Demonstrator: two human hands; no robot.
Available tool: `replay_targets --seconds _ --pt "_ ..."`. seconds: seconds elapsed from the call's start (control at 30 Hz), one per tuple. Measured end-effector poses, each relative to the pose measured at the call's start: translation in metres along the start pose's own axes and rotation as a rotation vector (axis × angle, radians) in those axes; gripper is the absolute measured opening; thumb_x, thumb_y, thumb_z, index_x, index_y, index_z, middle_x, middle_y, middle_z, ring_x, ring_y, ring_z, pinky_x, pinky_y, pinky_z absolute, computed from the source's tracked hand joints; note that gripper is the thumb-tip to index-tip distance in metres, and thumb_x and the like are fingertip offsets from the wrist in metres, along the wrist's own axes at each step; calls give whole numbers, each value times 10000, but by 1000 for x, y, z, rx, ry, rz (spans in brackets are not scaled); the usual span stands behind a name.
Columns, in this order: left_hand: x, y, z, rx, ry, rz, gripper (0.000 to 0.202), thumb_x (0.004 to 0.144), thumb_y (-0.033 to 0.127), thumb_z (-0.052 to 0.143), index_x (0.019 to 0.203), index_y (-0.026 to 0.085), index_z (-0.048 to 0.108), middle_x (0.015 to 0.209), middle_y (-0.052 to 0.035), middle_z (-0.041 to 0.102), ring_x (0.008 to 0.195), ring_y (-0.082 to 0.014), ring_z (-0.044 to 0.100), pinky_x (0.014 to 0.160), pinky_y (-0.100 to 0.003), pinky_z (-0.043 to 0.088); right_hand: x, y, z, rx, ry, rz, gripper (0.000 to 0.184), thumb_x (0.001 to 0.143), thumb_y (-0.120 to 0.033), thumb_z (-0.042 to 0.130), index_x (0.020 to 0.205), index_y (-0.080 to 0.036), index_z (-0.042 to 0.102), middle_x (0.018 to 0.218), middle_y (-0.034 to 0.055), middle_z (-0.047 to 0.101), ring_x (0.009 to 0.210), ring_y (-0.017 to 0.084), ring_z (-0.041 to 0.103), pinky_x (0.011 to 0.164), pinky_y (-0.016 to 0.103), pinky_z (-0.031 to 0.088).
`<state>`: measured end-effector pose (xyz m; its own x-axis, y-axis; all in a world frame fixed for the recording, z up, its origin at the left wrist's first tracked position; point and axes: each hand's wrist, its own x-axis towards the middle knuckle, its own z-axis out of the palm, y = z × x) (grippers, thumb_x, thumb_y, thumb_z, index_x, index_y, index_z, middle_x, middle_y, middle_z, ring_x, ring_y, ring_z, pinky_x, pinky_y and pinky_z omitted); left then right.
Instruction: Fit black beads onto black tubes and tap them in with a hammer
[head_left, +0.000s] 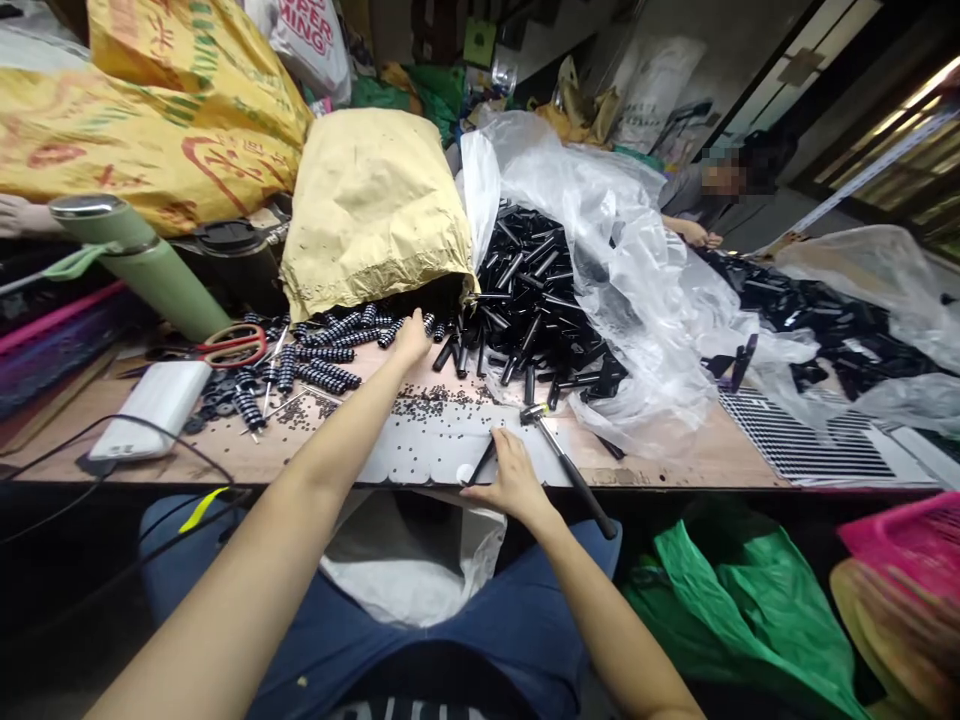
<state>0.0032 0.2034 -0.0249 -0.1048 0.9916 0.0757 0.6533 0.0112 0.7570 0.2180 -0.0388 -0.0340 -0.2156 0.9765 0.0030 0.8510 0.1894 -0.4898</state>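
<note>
My left hand reaches to the mouth of a yellow paper sack. Its fingers close around a ribbed black-and-white cylinder, partly hidden by the hand. More ribbed cylinders lie to its left. Near the table's front edge, my right hand grips a short black tube between thumb and fingers, over a grey sheet. Just right of it, a hammer lies with its black handle over the edge. Small dark rings are scattered between the hands.
A heap of black tubes spills from a clear plastic bag. Scissors, a white power bank with a cable and a green flask are at left. Another person's hand is at back right, beyond more black parts.
</note>
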Motion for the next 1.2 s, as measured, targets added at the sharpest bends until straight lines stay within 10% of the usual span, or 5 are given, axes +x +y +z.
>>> replay_targets --seconds 0.33,0.7,0.97,1.2 --pt "-123 13 -42 -1229 -270 -194 394 823 478 585 1073 177 542 708 9 559 490 -84 504 455 -210 408 6 -8 -3 193 72 -123 1187 547 -456 870 1471 -173 180 1435 224 309 1381 368 302 1124 548 317" --pt "-193 32 -35 -1245 -342 -230 629 798 535 634 1321 206 514 491 93 448 285 -33 303 289 -141 186 11 -48 -34 238 116 -453 1155 628 -463 826 1502 -187 124 1456 192 285 1407 324 256 1149 504 306" --pt "-209 45 -26 -1352 -110 -352 438 665 300 780 1071 154 708 846 -35 716 582 -95 620 521 -202 510 24 -63 -42 306 120 -600 1068 680 -317 779 1499 -198 104 1516 160 274 1435 295 228 1189 488 235" --pt "-220 54 -26 -1291 -151 -416 574 659 333 796 1176 124 661 740 -26 706 474 -106 609 469 -233 528 25 -55 -35 305 77 -549 1091 656 -302 787 1494 -186 98 1512 174 261 1435 287 230 1188 480 239"
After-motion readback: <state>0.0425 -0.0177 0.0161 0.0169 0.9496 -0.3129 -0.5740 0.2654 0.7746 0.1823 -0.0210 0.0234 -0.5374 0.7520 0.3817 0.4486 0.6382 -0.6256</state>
